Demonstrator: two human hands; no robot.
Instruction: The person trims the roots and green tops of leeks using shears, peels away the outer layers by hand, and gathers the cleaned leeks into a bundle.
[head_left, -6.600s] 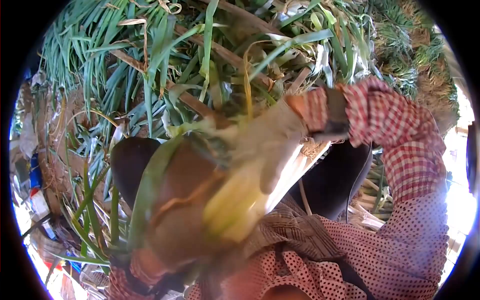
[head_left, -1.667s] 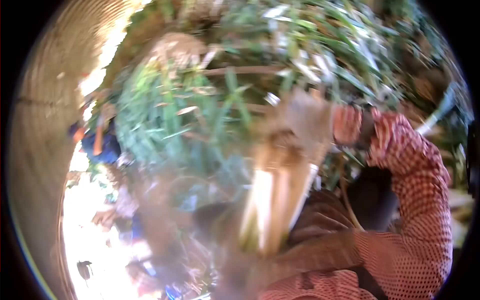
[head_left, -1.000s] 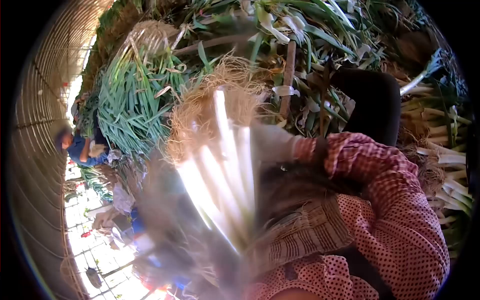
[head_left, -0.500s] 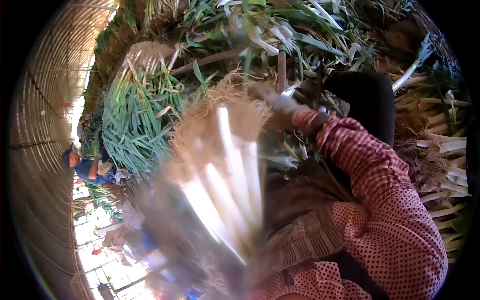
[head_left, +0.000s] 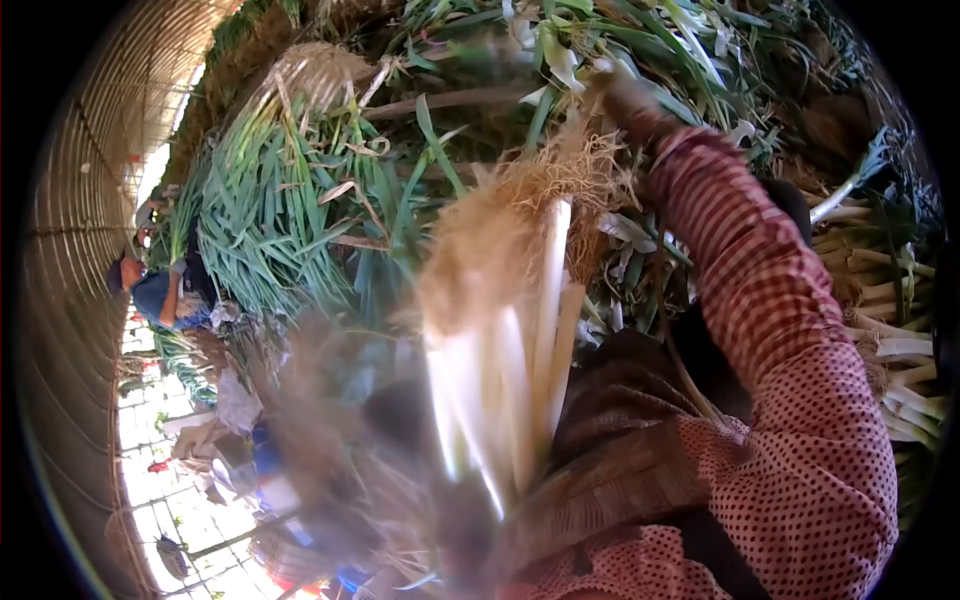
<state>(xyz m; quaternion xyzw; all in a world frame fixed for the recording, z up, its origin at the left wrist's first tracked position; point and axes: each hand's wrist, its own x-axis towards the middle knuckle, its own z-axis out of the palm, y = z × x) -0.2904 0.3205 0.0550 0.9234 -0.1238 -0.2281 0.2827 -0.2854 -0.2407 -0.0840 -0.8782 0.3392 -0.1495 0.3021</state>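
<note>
A bunch of leeks (head_left: 515, 390), white stalks below and brown hairy roots on top, is raised close in front of me. My left hand (head_left: 395, 412) is a dark, smeared shape against the stalks' left side and appears to grip the bunch; its fingers are not distinct. My right hand (head_left: 625, 100), blurred by motion, is reached out beyond the roots, over the loose leek leaves (head_left: 680, 45). I cannot make out its fingers or whether it holds anything. A checked and dotted sleeve (head_left: 740, 250) covers the right arm.
A large tied bundle of green leeks (head_left: 265, 210) lies at left, roots at its top. Trimmed leeks (head_left: 900, 345) are piled at the right edge. A person (head_left: 160, 295) works at far left, beneath the curved tunnel roof (head_left: 75, 270).
My right hand has moved up and outward, away from the roots toward the leaf pile. The held leek bunch has shifted right in view and stands more upright.
</note>
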